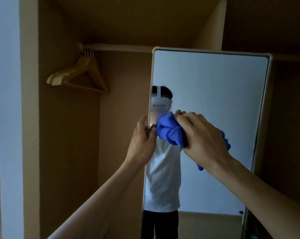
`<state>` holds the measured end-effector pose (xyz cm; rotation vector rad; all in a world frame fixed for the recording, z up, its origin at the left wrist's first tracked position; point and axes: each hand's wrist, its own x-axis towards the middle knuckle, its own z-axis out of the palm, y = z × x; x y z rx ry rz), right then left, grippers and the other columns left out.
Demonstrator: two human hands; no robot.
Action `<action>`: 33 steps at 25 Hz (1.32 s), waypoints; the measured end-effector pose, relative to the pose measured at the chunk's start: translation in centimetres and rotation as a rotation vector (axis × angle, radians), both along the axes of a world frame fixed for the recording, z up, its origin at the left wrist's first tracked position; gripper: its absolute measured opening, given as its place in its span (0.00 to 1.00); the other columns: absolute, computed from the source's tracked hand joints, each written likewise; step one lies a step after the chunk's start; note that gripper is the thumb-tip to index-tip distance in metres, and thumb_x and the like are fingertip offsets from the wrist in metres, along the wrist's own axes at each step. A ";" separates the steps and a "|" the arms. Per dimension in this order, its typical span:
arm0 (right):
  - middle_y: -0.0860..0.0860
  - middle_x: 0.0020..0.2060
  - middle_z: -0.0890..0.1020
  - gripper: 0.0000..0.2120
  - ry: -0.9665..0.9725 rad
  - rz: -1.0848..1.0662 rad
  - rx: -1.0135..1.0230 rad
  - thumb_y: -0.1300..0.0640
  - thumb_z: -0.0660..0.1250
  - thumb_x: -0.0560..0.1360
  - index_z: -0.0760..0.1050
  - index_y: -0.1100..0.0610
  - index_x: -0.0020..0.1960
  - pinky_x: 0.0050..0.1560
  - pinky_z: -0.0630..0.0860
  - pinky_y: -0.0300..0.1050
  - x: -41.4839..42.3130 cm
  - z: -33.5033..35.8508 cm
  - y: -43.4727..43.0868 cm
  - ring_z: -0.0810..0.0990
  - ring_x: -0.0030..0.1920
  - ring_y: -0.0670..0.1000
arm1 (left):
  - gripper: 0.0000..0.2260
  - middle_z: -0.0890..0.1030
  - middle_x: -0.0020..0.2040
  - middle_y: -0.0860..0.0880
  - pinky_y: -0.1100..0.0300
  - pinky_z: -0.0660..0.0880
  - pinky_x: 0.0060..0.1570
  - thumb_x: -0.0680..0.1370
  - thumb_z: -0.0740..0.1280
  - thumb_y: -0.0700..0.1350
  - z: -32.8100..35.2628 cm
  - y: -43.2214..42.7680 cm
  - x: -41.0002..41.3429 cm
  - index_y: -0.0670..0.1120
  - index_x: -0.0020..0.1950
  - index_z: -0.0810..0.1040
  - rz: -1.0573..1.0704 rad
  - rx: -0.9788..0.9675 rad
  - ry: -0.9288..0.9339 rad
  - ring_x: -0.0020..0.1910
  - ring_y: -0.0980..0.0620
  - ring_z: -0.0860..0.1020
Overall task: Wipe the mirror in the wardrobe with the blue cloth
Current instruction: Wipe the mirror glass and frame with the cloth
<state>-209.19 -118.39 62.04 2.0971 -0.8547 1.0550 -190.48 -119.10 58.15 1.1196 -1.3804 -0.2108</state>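
- Right hand (pixel 203 140) clamps bunched cloth (pixel 170 133) on mirror (pixel 211 87).
- Left hand (pixel 142 140), at its nine o'clock, grips mirror's edge.
- Hard wiping may swing mirror away.

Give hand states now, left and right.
Left hand: holds the left edge of the tall pale-framed mirror.
Right hand: grips the bunched blue cloth against the glass.

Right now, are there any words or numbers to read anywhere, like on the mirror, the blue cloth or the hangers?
None: no word, number, label or sign can be read anywhere.
mirror: plain glass and frame, no writing.
blue cloth: no tag or print showing.
wooden hangers: no marks visible.
white headset in the reflection: too blurred to tell any marking.
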 end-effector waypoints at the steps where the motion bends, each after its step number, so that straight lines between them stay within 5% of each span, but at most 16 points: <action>1: 0.56 0.52 0.80 0.25 0.025 -0.018 -0.040 0.65 0.69 0.68 0.75 0.59 0.65 0.36 0.73 0.48 0.3 1.2 -0.1 0.79 0.48 0.60 | 0.24 0.76 0.67 0.49 0.47 0.75 0.64 0.84 0.61 0.51 1.0 0.0 0.1 0.55 0.80 0.58 -0.011 -0.011 -0.008 0.61 0.52 0.78; 9: 0.57 0.54 0.78 0.28 0.124 -0.171 -0.306 0.52 0.74 0.71 0.71 0.54 0.69 0.46 0.77 0.54 2.0 10.2 -1.3 0.77 0.50 0.58 | 0.36 0.72 0.74 0.47 0.42 0.74 0.67 0.79 0.69 0.47 9.0 0.3 0.5 0.59 0.81 0.52 -0.053 -0.150 -0.131 0.70 0.46 0.74; 18: 0.57 0.56 0.76 0.30 0.060 -0.148 -0.409 0.54 0.72 0.73 0.68 0.51 0.72 0.46 0.71 0.50 3.4 17.3 -2.9 0.75 0.53 0.58 | 0.38 0.73 0.72 0.44 0.42 0.75 0.66 0.78 0.70 0.50 14.9 -0.6 0.1 0.60 0.81 0.50 -0.040 -0.183 -0.090 0.69 0.44 0.74; 26: 0.57 0.57 0.77 0.29 0.029 -0.158 -0.457 0.57 0.72 0.71 0.69 0.52 0.71 0.50 0.71 0.55 4.5 17.6 -4.4 0.75 0.52 0.61 | 0.35 0.76 0.70 0.43 0.40 0.75 0.66 0.76 0.67 0.53 12.1 -1.4 -0.2 0.61 0.80 0.55 -0.049 -0.140 0.009 0.67 0.42 0.77; 33: 0.54 0.60 0.78 0.28 0.021 -0.112 -0.406 0.54 0.72 0.73 0.70 0.51 0.71 0.55 0.72 0.58 4.4 14.6 -4.8 0.75 0.57 0.61 | 0.32 0.81 0.57 0.49 0.40 0.79 0.59 0.75 0.65 0.55 9.4 -1.8 0.0 0.62 0.78 0.59 -0.086 -0.125 0.112 0.54 0.47 0.83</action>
